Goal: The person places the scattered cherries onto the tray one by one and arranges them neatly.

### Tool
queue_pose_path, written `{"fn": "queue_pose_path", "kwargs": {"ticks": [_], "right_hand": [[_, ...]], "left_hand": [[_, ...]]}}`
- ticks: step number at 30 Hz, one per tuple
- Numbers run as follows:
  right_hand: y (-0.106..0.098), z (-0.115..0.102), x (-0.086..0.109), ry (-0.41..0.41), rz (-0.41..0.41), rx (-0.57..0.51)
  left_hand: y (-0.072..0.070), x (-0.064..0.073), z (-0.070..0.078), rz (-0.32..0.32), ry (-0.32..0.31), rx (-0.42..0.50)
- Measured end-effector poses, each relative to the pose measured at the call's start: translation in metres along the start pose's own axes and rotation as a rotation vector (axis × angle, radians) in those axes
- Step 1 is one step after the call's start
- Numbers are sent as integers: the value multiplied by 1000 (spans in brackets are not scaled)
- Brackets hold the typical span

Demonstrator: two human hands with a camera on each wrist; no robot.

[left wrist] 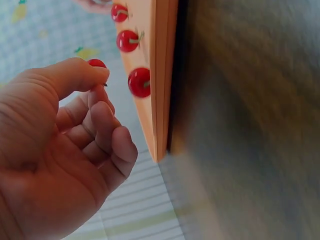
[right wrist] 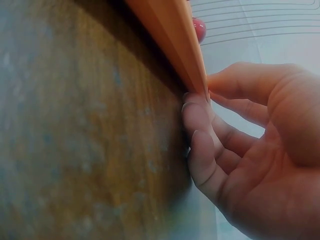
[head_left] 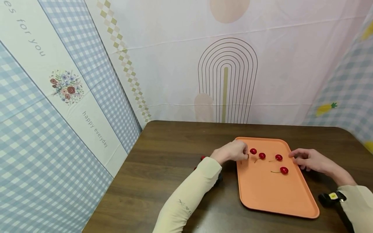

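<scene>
My left hand (head_left: 233,151) is over the left edge of an orange tray (head_left: 271,194). Thumb and index finger pinch a red cherry (left wrist: 96,63) by its stem, the fruit partly hidden behind the thumb in the left wrist view. Three more cherries lie on the tray with their stems on: one cherry (head_left: 262,156) close by, another (head_left: 278,157) toward the right rim, and a third (head_left: 284,170) nearer the middle. At the tray's right rim, my right hand (head_left: 313,160) pinches the edge, thumb above and fingers curled against the outer side.
Red fruit (head_left: 203,158) shows on the brown table (head_left: 163,152) beside the left sleeve (head_left: 189,197), which partly covers it. A patterned cloth (head_left: 175,64) hangs behind the table, and a blue checked cloth (head_left: 26,136) hangs on the left.
</scene>
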State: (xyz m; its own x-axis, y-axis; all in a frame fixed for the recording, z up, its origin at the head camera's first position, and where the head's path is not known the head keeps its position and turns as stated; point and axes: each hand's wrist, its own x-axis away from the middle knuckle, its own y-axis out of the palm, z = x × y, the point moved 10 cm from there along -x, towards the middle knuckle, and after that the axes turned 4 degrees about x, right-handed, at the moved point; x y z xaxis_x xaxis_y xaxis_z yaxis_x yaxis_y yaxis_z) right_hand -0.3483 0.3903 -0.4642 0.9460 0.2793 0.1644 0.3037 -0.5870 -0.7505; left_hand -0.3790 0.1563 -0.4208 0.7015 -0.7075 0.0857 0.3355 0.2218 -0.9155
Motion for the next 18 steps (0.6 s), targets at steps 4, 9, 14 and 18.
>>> {"fn": "queue_pose_path", "kwargs": {"ticks": [4, 9, 14, 18], "right_hand": [[1, 0, 0, -3, 2, -4], [0, 1, -1, -5, 9, -6], [1, 1, -1, -13, 6, -7], [0, 2, -1, -3, 8, -9]], "left_hand": [[10, -1, 17, -34, 60, -65], [27, -3, 32, -81, 98, -165], [39, -4, 43, -117, 122, -225], [43, -5, 47, -138, 119, -240]]}}
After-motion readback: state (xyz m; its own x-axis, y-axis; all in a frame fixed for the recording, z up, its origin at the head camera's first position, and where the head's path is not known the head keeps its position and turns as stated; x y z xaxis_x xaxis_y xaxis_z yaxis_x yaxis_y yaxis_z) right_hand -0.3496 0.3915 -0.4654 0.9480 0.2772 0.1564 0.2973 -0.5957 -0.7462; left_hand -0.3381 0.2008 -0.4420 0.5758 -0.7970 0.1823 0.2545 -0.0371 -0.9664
